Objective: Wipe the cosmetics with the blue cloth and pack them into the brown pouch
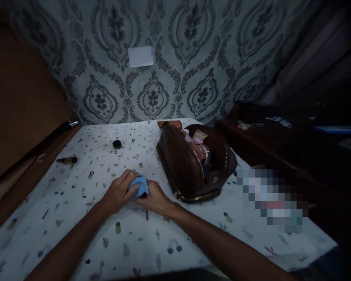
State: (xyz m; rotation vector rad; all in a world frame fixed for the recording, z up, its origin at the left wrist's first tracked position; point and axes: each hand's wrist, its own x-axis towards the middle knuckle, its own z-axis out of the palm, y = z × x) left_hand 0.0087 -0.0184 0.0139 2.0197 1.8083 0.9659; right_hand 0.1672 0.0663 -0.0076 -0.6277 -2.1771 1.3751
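Observation:
My left hand (121,191) is closed on a bunched light-blue cloth (139,186), low over the middle of the table. Against it, my right hand (156,200) curls around a small dark object (144,194), which the cloth and fingers mostly cover, so its kind cannot be told. The two hands meet at the cloth. Just right of them stands a brown toiletry bag (175,160), unzipped, with a pink-toned jar (203,153) and several other cosmetics inside. Beyond the hands lies a small round black lid or pot (117,144).
A slim gold-and-black tube (67,160) lies at the left of the printed tablecloth (140,246). An orange-brown item (169,124) sits behind the bag. Something blurred out (275,201) is at the right. A brown panel (23,101) borders the left, patterned wall (152,89) behind.

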